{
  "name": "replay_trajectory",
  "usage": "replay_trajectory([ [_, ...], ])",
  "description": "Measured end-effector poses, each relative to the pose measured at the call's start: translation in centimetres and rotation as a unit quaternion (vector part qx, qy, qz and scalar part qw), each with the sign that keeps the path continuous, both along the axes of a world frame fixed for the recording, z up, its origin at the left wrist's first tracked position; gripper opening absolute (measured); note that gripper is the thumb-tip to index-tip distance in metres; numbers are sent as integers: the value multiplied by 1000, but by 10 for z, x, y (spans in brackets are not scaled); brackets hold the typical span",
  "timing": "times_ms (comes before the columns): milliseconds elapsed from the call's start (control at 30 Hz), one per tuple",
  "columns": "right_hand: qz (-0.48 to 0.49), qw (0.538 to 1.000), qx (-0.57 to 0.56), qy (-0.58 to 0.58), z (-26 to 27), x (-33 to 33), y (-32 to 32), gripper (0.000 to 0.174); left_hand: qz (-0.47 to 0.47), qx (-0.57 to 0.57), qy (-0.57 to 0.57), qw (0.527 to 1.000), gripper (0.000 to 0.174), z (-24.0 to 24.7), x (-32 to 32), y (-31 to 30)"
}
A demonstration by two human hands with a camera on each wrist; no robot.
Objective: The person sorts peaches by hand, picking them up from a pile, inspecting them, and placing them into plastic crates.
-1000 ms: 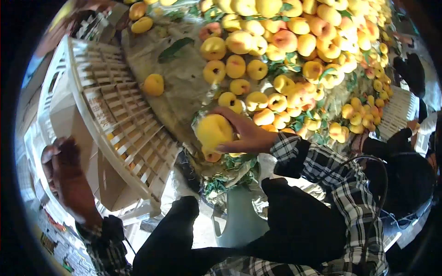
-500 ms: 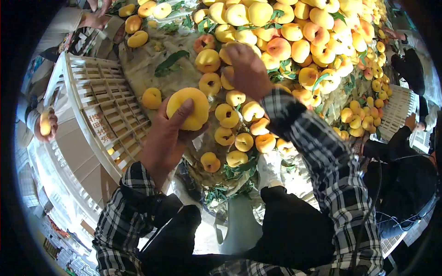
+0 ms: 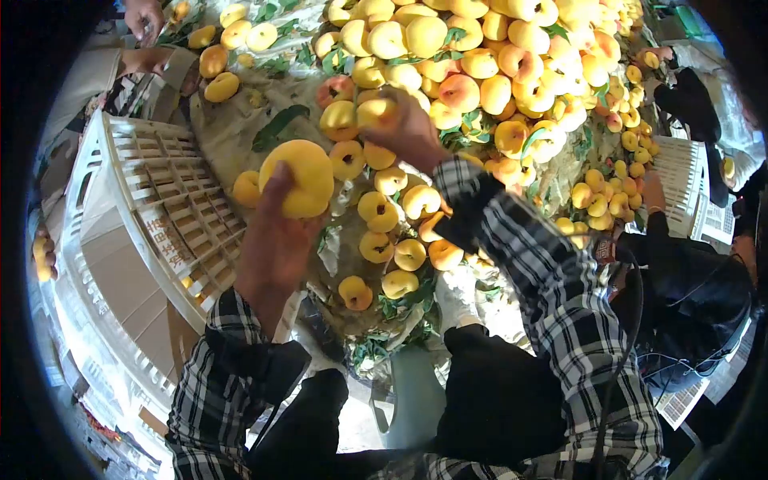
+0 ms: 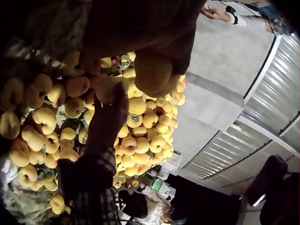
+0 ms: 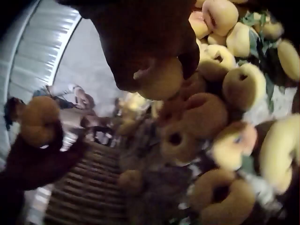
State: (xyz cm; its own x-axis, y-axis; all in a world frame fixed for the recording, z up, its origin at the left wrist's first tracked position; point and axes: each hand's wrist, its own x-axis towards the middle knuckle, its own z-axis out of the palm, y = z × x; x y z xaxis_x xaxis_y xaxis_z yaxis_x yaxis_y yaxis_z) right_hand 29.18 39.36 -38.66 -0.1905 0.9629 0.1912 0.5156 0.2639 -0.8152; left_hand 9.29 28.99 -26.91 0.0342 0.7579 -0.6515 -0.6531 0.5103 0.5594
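My left hand (image 3: 276, 244) holds a large yellow flat peach (image 3: 300, 178) up beside the crate, thumb across its near side. The same peach (image 4: 152, 77) shows under the dark left hand in the left wrist view. At the near edge of the heap, my right hand (image 3: 412, 132) grips another yellow peach (image 3: 376, 116). In the right wrist view that peach (image 5: 161, 79) sits between the thumb and fingers. Several loose peaches (image 3: 378, 210) with dark stem hollows lie just below the right hand on a pale sheet (image 3: 232, 148).
A white slatted crate (image 3: 180, 204) stands at left, with cardboard (image 3: 120, 276) beside it. The big peach heap (image 3: 480, 68) fills the top, green leaves (image 3: 280, 128) among it. Other people's hands (image 3: 144, 20) work at the edges. A grey-green stool (image 3: 412, 400) is between the legs.
The right hand passed its peach to the left hand, which came over from the crate side. Then the right hand reached to the heap and took hold of another peach.
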Motion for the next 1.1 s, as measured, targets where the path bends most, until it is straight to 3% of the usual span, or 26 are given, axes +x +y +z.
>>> replay_trajectory([
  [33,3,988,-126,93,8,-7,-10,63,1,3,-14,1000,44,7,2,1],
  [100,49,991,-94,80,41,-23,-36,61,-3,17,-44,999,48,11,3,3],
  [167,167,955,-146,195,57,-31,-53,51,-17,36,-78,996,51,9,1,4],
  [267,237,912,-202,267,57,-16,-31,38,-6,13,-120,993,55,16,2,5],
  [300,172,985,21,1,45,-13,0,38,-2,13,-116,993,54,14,2,5],
  [333,111,984,-133,-39,83,2,17,37,2,11,-111,994,54,13,1,5],
  [367,37,989,47,-137,70,11,39,42,6,7,-107,994,54,12,1,4],
  [433,3,882,299,-365,45,36,106,67,11,1,-114,993,53,14,2,5],
  [467,8,900,227,-371,38,44,122,68,12,-3,-117,993,53,15,3,5],
  [500,44,891,132,-432,30,54,131,60,9,-8,-124,992,52,14,3,5],
  [567,59,881,144,-446,32,59,135,59,10,-14,-139,990,51,11,2,6],
  [667,42,908,53,-414,38,65,122,64,13,-21,-154,988,51,9,1,5],
  [733,24,983,-33,-180,36,71,91,50,6,-13,-168,986,53,8,-1,7],
  [767,19,993,-109,-32,32,72,77,48,3,-12,-175,985,54,8,-1,6],
  [800,14,965,-245,96,36,72,59,48,-5,-12,-171,985,54,9,0,6],
  [833,6,902,-371,222,41,72,42,48,-14,-11,-166,986,55,12,1,6],
  [867,51,802,-447,394,32,77,27,48,-26,-6,-160,987,55,15,2,7],
  [900,28,753,-458,472,40,71,5,55,-34,1,-173,984,56,16,1,7],
  [1033,197,551,-566,581,60,69,-38,70,-84,26,-177,980,60,15,2,4],
  [1100,260,542,-626,496,83,72,-46,70,-113,41,-148,982,61,14,1,1],
])
